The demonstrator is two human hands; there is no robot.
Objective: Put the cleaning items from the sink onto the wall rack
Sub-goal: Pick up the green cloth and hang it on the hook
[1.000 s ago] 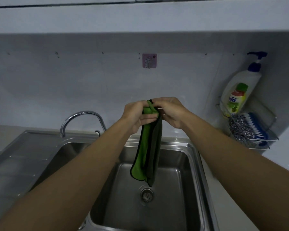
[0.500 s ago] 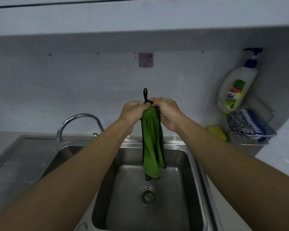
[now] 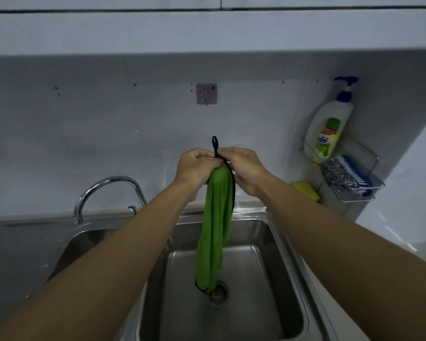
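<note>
Above a steel sink, a person's left hand and right hand meet at the top of a green cloth, fingers of both closed on its bunched upper end. A black loop sticks up from between the two hands, just above the fingertips. The cloth hangs straight down from the grip, its lower end in front of the drain. On the wall behind, a pink hook sits above the hands, well apart from the loop. At right, a wire rack holds a pump bottle, a steel scourer and a blue brush. A yellow sponge lies on the counter beside the rack, and a curved tap rises at left.
</note>
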